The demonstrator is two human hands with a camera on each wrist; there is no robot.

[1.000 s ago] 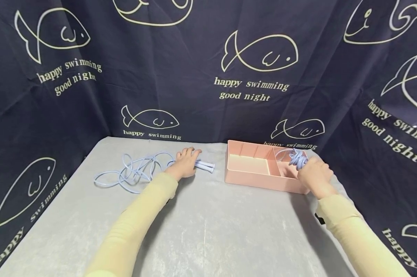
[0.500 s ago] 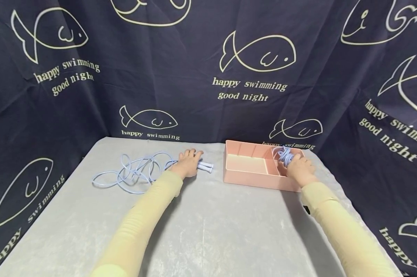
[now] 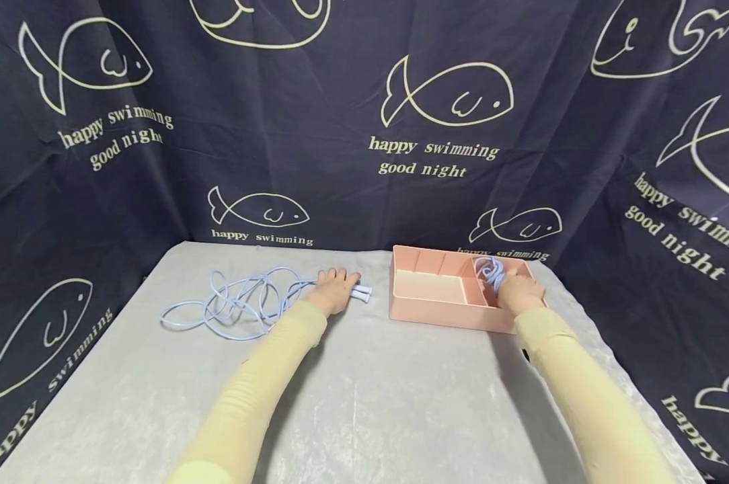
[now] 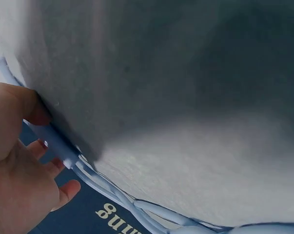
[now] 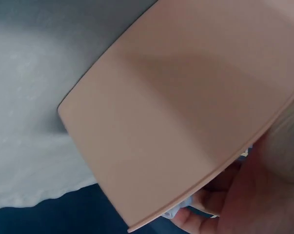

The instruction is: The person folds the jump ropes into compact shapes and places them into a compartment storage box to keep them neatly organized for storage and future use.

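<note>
Loose loops of a light blue jump rope spread over the table's left half. My left hand lies over its paired handles, whose ends stick out to the right. In the left wrist view the thumb presses on the handles, with fingers curled behind. At the right stands a divided pink box. My right hand reaches into its small right compartment and grips a wound-up blue jump rope. The box wall partly hides these fingers in the right wrist view, where a pale blue piece shows beside them.
The box's larger left compartment shows a pale bottom, and a divider separates it from the right one. A grey cloth covers the table. Dark curtains with fish prints hang close behind and at both sides.
My right hand has moved left and down into the box's right compartment with the wound jump rope. The left hand has slid slightly right along the handles.
</note>
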